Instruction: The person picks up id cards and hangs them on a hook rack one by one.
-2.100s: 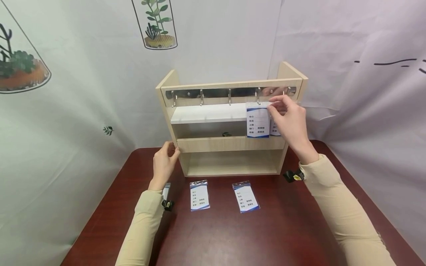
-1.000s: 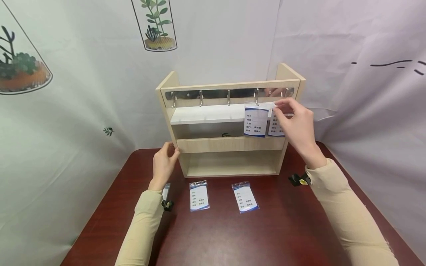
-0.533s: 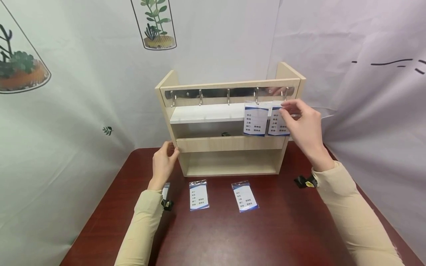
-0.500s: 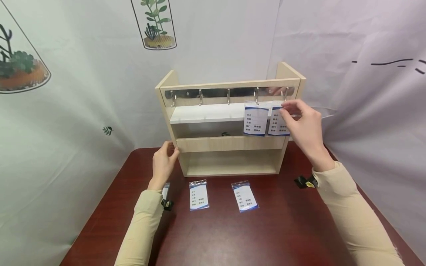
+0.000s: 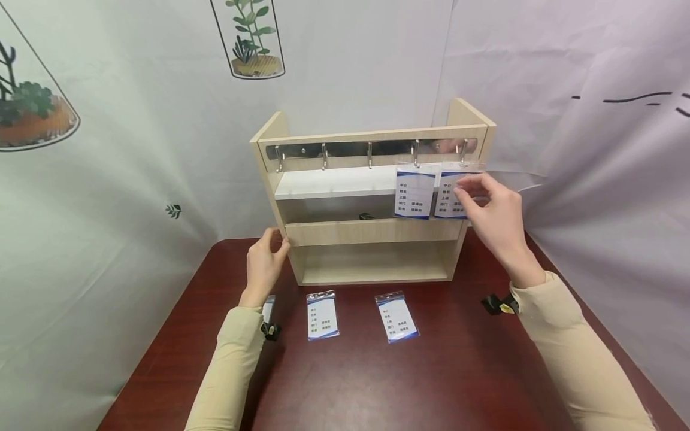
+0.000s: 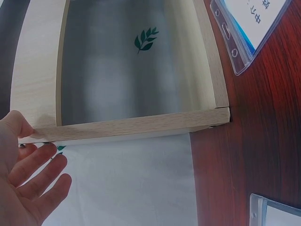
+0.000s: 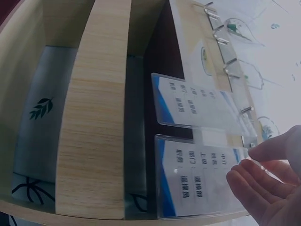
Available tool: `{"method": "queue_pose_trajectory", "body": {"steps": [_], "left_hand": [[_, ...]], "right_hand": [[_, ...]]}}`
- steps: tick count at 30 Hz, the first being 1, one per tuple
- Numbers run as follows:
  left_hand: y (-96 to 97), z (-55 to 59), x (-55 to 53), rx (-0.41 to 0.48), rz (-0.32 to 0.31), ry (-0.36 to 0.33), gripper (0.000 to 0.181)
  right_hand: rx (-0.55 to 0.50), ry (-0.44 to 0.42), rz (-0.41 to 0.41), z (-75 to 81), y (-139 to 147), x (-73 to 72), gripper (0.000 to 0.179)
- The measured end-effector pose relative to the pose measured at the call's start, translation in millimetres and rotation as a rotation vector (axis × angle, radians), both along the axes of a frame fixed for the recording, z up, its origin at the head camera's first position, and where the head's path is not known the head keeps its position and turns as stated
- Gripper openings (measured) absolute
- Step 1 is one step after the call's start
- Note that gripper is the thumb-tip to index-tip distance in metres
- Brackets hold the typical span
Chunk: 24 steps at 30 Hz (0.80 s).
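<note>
My left hand [image 5: 264, 263] grips the left side panel of a small wooden shelf [image 5: 372, 233]; the left wrist view shows the thumb in front and the fingers behind that panel. A clear-sleeved name badge [image 5: 414, 194] hangs at the fourth hook of the metal hook rail [image 5: 345, 149]. Beside it, a second name badge [image 5: 446, 200] hangs at the rightmost hook. My right hand [image 5: 498, 218] is in front of this second badge, thumb and fingers loosely bent near its face without pinching an edge. Whether the fingertips touch it is unclear.
Two more name badges, a left one [image 5: 322, 317] and a right one [image 5: 397, 320], lie on the dark red table [image 5: 366, 383]. Another badge [image 5: 268, 308] is partly hidden by my left wrist. A white printed curtain [image 5: 366, 72] surrounds the table.
My right hand has moved right from the fourth-hook badge to the rightmost one, then lowered from its top edge, uncovering more of that badge. The left hand stays on the shelf.
</note>
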<state>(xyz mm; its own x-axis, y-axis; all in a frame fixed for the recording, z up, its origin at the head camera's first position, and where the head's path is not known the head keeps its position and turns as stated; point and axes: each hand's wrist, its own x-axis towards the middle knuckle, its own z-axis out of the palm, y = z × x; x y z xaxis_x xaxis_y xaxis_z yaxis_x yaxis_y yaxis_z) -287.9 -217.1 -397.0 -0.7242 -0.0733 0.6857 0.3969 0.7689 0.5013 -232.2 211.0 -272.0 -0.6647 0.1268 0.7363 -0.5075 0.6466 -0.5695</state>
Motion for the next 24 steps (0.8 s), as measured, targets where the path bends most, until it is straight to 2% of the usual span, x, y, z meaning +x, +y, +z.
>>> {"method": "queue_pose_trajectory", "body": {"steps": [15, 24], "left_hand": [[0.6, -0.3, -0.3, -0.015, 0.017, -0.002, 0.021], [-0.8, -1.1, -2.8, -0.023, 0.011, -0.004, 0.021]], "right_hand": [[0.025, -0.040, 0.037, -31.2, 4.0, -2.1, 0.013], [0.034, -0.072, 0.040, -43.6, 4.0, -2.4, 0.012]]}}
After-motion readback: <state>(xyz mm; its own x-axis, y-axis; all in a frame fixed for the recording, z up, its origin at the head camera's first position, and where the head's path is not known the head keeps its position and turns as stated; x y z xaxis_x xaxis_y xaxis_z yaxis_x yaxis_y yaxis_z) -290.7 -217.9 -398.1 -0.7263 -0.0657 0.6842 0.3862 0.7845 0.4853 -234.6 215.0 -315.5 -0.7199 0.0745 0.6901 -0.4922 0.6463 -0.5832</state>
